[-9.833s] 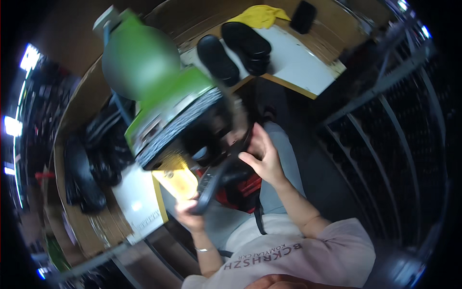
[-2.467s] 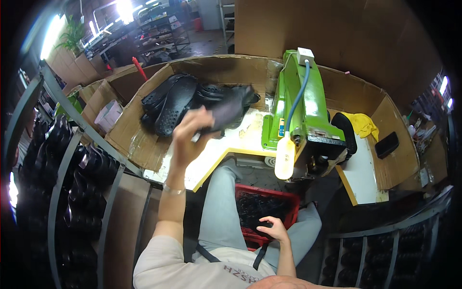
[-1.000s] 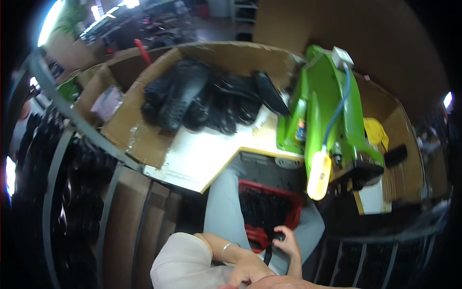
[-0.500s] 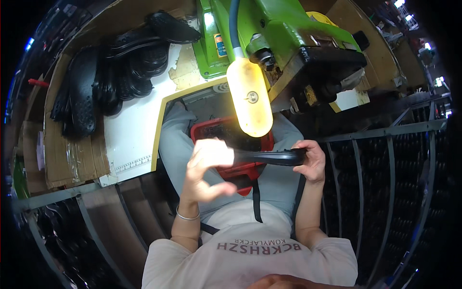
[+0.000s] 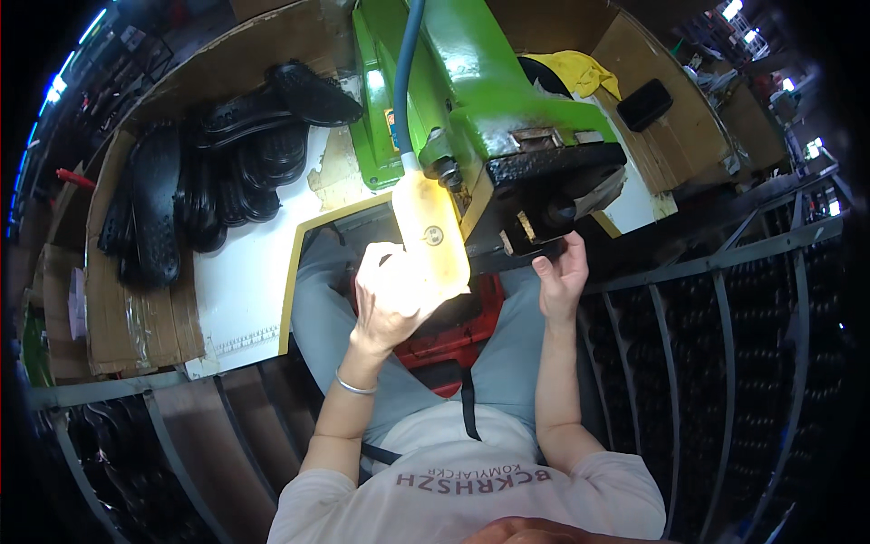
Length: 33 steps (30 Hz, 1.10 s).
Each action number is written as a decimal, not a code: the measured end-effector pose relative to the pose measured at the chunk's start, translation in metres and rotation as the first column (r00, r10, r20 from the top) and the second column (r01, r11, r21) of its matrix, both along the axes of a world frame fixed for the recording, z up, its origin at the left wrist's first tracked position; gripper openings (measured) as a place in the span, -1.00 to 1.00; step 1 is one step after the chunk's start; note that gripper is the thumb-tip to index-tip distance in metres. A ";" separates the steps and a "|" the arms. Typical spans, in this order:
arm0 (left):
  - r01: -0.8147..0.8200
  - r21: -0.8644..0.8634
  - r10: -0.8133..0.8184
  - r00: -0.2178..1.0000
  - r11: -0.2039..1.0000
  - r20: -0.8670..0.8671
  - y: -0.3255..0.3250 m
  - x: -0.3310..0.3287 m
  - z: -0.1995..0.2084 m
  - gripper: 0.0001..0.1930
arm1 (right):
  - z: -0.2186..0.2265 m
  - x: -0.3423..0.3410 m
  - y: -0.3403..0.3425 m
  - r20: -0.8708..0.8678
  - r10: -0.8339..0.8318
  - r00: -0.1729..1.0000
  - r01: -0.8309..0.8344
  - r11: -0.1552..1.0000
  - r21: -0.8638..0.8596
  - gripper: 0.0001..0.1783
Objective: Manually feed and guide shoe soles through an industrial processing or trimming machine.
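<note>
Beneath the black front of a green machine, the right hand has its thumb and fingers bent around the near end of a black shoe; most of this shoe is hidden by the machine and by shadow, so its full outline cannot be told. To its left, the left hand is raised beside a lit yellow lamp, its fingers curled; glare and the lamp cover the fingertips, and whether they grip anything cannot be told. A silver bracelet circles the left wrist. The lamp hangs from a blue-grey cord that runs down along the machine. Below the hands, a red crate stands between the person's knees.

On the left part of the white surface, a heap of black shoes lies against a cardboard wall; one shoe slants across the top of the heap, its end close to the machine's base. On the far right, a yellow cloth and a dark block lie near each other behind the machine. Metal racks holding dark goods flank the person.
</note>
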<state>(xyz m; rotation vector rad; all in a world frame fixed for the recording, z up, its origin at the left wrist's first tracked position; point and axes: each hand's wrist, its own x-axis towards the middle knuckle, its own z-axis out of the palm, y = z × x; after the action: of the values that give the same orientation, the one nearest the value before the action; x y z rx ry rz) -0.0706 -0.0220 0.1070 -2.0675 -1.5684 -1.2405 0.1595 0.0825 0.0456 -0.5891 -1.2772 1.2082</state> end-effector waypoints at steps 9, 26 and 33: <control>0.001 0.006 -0.002 0.995 1.000 0.098 -0.008 -0.022 0.002 -0.72 | 0.001 -0.030 -0.017 -0.029 -0.034 0.999 0.033 0.999 -0.033 -0.27; -0.051 -0.114 0.083 0.952 0.992 0.294 -0.005 0.013 -0.049 -0.74 | -0.001 -0.070 -0.046 0.238 -0.179 0.955 0.077 0.921 0.382 -0.48; 0.075 -0.050 -0.010 0.650 0.996 0.760 0.013 0.040 -0.101 -0.65 | -0.058 -0.066 -0.028 -0.081 0.181 0.980 -0.196 0.952 -0.237 -0.51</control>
<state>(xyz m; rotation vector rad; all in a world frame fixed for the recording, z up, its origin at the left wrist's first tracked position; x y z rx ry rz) -0.0310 -0.0090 0.0063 -1.6831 -1.8901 -2.3133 0.0938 0.0548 -0.0128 -0.6137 -1.1640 1.5458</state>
